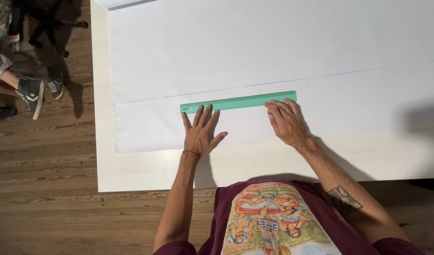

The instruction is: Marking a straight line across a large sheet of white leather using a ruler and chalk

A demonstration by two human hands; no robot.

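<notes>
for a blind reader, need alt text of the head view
Seen from above, the left hand and right hand rest at a green ruler on a white paper sheet, just below a faint blue line, on a white table.

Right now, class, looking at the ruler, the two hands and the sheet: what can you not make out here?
Head view only:
- Green ruler: its markings are too small to read.
- Right hand: fingers curl over something bluish; the hand hides what it is.
- Left hand: it covers the paper beneath the palm.
- White paper sheet: cut off by the top and right edges.
- Faint blue line: its right end fades out.
</notes>
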